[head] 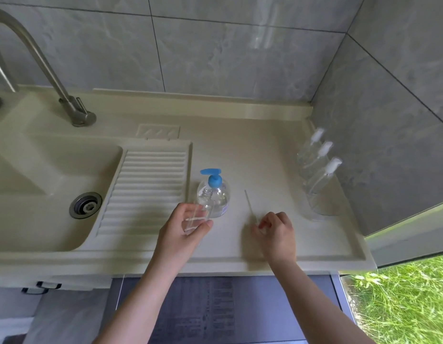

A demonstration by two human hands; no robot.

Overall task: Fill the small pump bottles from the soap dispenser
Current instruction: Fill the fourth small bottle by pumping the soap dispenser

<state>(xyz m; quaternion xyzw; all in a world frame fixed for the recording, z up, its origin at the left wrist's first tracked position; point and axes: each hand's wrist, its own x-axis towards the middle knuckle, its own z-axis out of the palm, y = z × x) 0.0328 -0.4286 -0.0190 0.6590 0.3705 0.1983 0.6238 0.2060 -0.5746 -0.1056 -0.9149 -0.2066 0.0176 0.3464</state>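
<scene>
Just beyond the left hand (184,225) fingers (205,223) stands the soap dispenser (213,194), blue pump up. Left fingers wrap an uncapped small bottle (199,211), neck tilted toward the dispenser, probably lining up for filling. Right hand (275,228) fingers pinch the removed pump top, its dip tube (250,204) lying on the worktop (240,155) to keep it aside. Three capped pump bottles (317,170) wait further right.

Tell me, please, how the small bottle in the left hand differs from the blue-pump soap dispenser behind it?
The small bottle is slim, its neck uncapped, and is tilted in the left hand; the soap dispenser is round and wider, keeps its blue pump on, and stands upright on the counter. The small bottle's pump, with its tube, is pinched in the right hand. Both are clear plastic.
</scene>
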